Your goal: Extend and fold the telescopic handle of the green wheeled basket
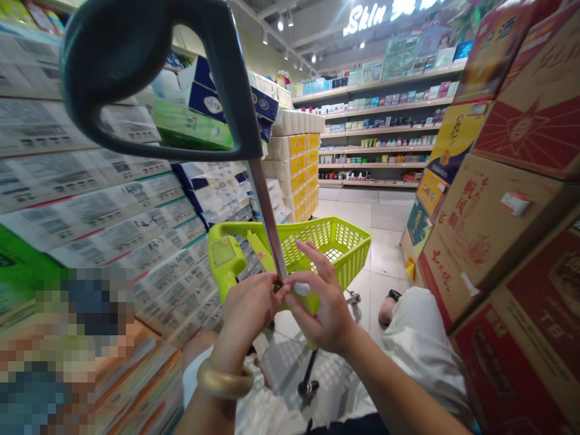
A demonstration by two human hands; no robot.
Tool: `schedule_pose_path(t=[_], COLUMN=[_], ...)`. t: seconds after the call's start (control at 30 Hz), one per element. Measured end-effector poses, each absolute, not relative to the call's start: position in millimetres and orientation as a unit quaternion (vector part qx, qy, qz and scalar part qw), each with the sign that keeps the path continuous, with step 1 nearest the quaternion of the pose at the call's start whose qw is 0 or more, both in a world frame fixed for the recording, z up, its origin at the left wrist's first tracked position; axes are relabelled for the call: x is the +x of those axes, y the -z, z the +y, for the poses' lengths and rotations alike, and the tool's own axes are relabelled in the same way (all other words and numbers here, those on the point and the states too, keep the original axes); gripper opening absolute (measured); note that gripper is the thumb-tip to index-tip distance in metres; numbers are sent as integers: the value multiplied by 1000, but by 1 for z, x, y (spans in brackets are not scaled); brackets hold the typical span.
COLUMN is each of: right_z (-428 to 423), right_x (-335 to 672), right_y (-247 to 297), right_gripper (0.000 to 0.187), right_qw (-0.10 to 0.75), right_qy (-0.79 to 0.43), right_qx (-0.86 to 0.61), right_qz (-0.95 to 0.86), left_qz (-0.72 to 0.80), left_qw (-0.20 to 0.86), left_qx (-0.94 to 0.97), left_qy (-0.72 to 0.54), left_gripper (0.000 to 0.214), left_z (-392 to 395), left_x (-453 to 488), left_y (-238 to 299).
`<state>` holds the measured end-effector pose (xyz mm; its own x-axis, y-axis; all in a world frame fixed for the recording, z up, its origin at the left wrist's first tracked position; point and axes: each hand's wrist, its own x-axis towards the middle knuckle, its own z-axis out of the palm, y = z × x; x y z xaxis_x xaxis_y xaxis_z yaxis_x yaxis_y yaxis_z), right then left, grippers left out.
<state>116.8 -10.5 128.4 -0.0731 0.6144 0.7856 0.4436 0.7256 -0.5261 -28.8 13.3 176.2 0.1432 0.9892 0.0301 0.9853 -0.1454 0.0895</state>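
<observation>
A long metal pole (267,211) with a dark grey loop-shaped handle (248,90) slants up close in front of me. My left hand (251,305) has its fingers closed around the pole's lower end. Thumb and forefinger of my right hand (324,314) pinch at the same spot, while its other fingers stretch out. Against the right fingers shows a small white piece (301,289), whose kind I cannot make out. Directly behind both hands stands a lime-green shopping cart (353,251) with a perforated basket. My fingers hide the pole's lower tip.
Stacked white packages (90,205) rise along the left. Printed cardboard cartons (489,211) form a tall stack at the right. Yellow-and-white packs (301,175) stand beyond the cart. Shelves of small products (385,130) line the back wall. Tiled floor (380,241) runs between the stacks.
</observation>
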Motion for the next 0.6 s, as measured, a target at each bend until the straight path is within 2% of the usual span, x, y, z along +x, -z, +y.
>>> schedule_pose_path(t=[0.1,0.23,0.6], right_z=[6,20,33], right_x=[117,110,114], right_y=[-108,-83,-73], right_gripper=[29,40,32], right_qw=[582,531,521], right_qy=[-117,-176,-141], right_qx=[-391,-399,-474], right_qz=[-703,-726,-696], left_qz=[651,653,631], left_qw=[-11,-25,-41], left_qx=[758,756,774], left_qy=[-35,-42,-38], left_gripper=[41,40,32], left_z=[14,13,7], left_x=[-29,-30,-30], left_y=[-172,-168,-170])
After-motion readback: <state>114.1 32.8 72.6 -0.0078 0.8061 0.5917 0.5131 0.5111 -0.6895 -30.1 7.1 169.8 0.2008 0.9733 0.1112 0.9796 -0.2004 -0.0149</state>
